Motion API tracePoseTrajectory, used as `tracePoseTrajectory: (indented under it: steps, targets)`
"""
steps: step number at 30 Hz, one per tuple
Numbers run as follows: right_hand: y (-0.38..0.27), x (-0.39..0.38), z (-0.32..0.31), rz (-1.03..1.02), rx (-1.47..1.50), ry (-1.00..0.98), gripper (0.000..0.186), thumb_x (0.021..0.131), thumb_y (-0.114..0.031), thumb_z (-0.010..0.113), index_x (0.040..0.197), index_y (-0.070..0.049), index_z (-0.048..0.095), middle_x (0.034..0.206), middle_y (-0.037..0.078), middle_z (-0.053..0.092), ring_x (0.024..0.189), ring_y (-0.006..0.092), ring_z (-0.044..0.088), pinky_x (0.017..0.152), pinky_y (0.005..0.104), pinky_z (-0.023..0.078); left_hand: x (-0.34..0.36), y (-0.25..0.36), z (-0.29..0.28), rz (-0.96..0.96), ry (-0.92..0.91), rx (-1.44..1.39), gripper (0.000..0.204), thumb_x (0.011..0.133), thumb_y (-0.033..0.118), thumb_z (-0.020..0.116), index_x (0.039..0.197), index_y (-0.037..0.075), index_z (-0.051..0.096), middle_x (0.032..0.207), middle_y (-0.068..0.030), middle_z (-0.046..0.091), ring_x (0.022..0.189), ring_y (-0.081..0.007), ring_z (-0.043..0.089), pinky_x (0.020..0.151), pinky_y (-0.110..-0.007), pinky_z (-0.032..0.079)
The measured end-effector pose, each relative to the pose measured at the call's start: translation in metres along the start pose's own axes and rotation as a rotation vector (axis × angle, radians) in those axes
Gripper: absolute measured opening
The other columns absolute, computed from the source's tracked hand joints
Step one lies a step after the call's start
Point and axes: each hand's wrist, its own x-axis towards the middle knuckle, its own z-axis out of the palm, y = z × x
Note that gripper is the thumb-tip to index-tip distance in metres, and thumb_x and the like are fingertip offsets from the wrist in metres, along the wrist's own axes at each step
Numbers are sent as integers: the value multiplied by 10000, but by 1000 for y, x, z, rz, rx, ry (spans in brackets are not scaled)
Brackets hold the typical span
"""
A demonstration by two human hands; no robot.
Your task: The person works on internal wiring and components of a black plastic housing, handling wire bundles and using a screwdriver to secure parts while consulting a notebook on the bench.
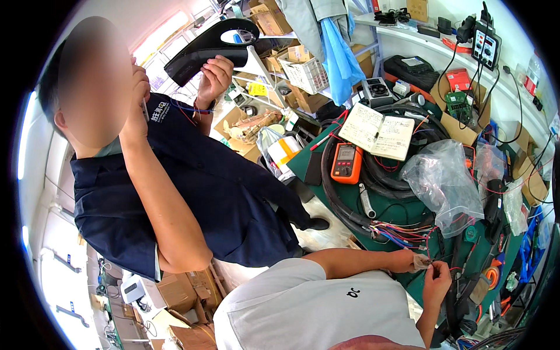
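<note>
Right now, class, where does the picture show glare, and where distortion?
Head view: the bright, white-framed upper-left window is washed out; head view: glints streak the clear, crumpled plastic bag; head view: the long white wall shelf looks curved toward the rim.

Open notebook w/ handwriting (361, 125) on green bench (300, 165); org. handheld meter (346, 164) just beside its L page. Silver tool (367, 201) lies below the meter. Big crumpled clear plastic bag (446, 186) to R. Red box (458, 79) farther back, above a green item (459, 104). Wht. shelf (408, 34) along the wall carries a boxy blk./wht. unit w/ display (486, 48); clear bottle (532, 73) at far R. Bkgd.: hanging blue plastic/cloth (341, 58), grey garment (308, 20), wht. basket (307, 74). Person in dk. jacket (204, 175) at L w/ blk. curved part (201, 61). Cardbd. boxes (178, 291), btm. L.
</note>
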Motion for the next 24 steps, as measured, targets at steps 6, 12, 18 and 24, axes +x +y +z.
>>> tracePoseTrajectory:
  steps: [6,12,18,24]
  targets:
    - [6,-6,1,23,18,-18,77,836,-6,629,897,16,586,754,92,583,660,158,568,608,299,463,-3,-12,6,-1,-4,48,222,904,227,571,1080,92,571,798,-107,623,678,-277,611,617,-371,460]
    - [8,-9,4,-18,-10,16,117,803,-9,653,901,6,592,776,130,592,679,239,602,624,332,482,-6,-19,10,91,70,47,321,911,246,562,1189,85,570,932,-132,658,780,-294,647,718,-364,504]
    - [3,10,4,-5,-17,10,134,804,-68,685,906,-21,612,810,130,614,711,267,619,649,336,500,11,-69,26,192,-99,574,279,895,140,481,1136,90,612,1134,-162,601,1064,-319,569,910,-415,462]
    - [14,11,-5,27,13,-51,150,825,-88,693,935,-37,606,838,90,634,687,225,634,619,326,507,5,-29,18,40,152,65,271,834,3,537,1102,34,565,961,-175,660,882,-377,640,764,-402,507]
